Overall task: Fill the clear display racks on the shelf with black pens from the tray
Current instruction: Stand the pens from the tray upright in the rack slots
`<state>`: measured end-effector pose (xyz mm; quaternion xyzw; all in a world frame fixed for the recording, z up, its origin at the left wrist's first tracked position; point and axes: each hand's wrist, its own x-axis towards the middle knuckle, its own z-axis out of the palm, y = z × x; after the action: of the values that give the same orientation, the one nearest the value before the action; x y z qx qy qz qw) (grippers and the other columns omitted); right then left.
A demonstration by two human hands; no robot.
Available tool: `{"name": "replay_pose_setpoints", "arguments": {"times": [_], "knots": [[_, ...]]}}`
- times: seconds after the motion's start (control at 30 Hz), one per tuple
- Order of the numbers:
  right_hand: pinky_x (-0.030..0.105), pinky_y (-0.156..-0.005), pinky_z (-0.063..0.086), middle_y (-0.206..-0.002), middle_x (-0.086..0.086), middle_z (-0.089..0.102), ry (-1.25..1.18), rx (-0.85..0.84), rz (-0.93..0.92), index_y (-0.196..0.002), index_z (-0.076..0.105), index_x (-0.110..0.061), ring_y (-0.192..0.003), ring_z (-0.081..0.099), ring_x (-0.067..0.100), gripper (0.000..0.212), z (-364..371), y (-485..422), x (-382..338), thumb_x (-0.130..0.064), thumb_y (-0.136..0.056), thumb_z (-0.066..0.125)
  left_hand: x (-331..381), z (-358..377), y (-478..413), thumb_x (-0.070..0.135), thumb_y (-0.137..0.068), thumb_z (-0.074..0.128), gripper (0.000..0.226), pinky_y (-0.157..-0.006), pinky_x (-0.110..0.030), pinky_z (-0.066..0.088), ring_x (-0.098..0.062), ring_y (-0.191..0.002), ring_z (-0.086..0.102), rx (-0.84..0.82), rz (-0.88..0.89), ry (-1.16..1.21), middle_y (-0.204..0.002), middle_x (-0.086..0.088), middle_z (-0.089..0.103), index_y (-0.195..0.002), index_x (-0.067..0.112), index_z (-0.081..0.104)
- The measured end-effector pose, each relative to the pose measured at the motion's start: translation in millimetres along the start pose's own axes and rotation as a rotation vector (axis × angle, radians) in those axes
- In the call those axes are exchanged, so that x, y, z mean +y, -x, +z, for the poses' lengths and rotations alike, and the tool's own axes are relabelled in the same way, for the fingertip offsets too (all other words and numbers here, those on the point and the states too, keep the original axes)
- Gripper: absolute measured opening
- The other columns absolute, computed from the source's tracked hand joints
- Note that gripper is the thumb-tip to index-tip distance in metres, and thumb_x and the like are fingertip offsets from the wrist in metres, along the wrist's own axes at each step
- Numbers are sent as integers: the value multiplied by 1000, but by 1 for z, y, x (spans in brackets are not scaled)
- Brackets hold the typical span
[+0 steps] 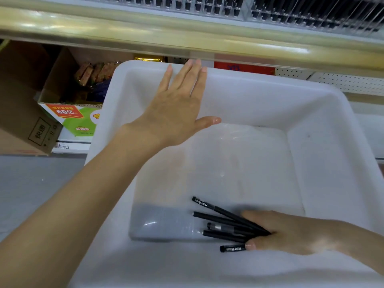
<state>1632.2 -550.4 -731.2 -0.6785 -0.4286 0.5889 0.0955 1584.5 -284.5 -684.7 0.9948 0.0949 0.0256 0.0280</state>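
A white plastic tray [311, 125] fills the middle of the head view. Several black pens [224, 220] lie fanned out on its floor at the near side. My right hand [291, 233] is down in the tray with its fingers and thumb closed round the pens' right ends. My left hand [178, 107] is flat with straight fingers over the tray's far left part, fingertips at the far rim. Clear display racks [311, 11] holding rows of black pens sit on the shelf at the top.
The shelf's pale front rail [187, 36] runs across just beyond the tray. Below it at the left stand a brown cardboard box [22, 100] and an open carton of snack packets [68, 113]. Grey floor [31, 190] shows at the lower left.
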Motion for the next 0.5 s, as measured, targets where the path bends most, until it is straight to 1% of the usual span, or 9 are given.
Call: {"name": "replay_pose_setpoints", "arguments": {"times": [0.1, 0.13, 0.2, 0.27, 0.3, 0.37, 0.43, 0.5], "knots": [[15, -70, 40, -81, -20, 49, 57, -42, 25, -79, 47, -42, -78, 47, -2, 17, -2, 0, 1, -45, -90, 59, 0, 0, 0, 68, -84, 21, 97, -120, -44, -6, -24, -148, -10, 0, 2, 3, -161, -13, -7, -152, 4, -5], [16, -70, 39, -80, -19, 49, 45, -58, 27, -80, 49, -39, -76, 46, -2, 16, -3, 1, 2, -43, -90, 60, 0, -1, 0, 68, -86, 23, 96, -119, -44, -6, -24, -148, -10, 1, 2, 6, -161, -13, -7, -152, 4, -5], [21, -69, 38, -81, -15, 48, -5, -67, 24, -86, 54, -25, -75, 45, -1, 16, -1, 3, 5, -39, -90, 60, 0, 0, 1, 67, -87, 26, 95, -119, -43, -7, -24, -148, -11, 4, -1, 6, -161, -13, -7, -152, 4, -6], [25, -71, 38, -85, -9, 48, -66, -68, 11, -95, 55, -8, -79, 45, 3, 32, -2, 4, 4, -39, -88, 60, 0, -1, 1, 67, -88, 25, 95, -119, -42, -8, -23, -148, -12, -1, -6, 10, -161, -12, -9, -152, 5, -7], [25, -70, 38, -85, -9, 49, -106, -62, 21, -98, 55, -6, -79, 46, 3, 36, -3, 4, 2, -39, -87, 61, -1, -1, 1, 66, -88, 25, 94, -118, -42, -9, -23, -148, -13, -7, -7, 17, -161, -12, -10, -152, 5, -7], [21, -70, 39, -84, -11, 52, -191, -47, 17, -99, 59, -9, -78, 48, 3, 34, -5, 4, 0, -40, -84, 63, -4, -3, 0, 64, -90, 25, 90, -118, -38, -11, -19, -147, -14, -29, -7, 57, -161, -9, -10, -152, 7, -7], [16, -68, 40, -79, -14, 57, -329, 2, 32, -99, 61, -13, -75, 52, 2, 31, -9, 6, -4, -37, -80, 64, -7, -7, -1, 61, -92, 26, 84, -118, -34, -12, -15, -147, -13, -39, -13, 148, -162, -5, -8, -153, 10, -3], [14, -64, 39, -74, -13, 58, -483, 66, 32, -98, 62, -11, -72, 53, 3, 28, -16, 9, -6, -32, -80, 62, -9, -12, -1, 57, -94, 27, 79, -117, -30, -9, -12, -147, -10, -13, -42, 259, -162, -3, -2, -154, 12, 5]]}}
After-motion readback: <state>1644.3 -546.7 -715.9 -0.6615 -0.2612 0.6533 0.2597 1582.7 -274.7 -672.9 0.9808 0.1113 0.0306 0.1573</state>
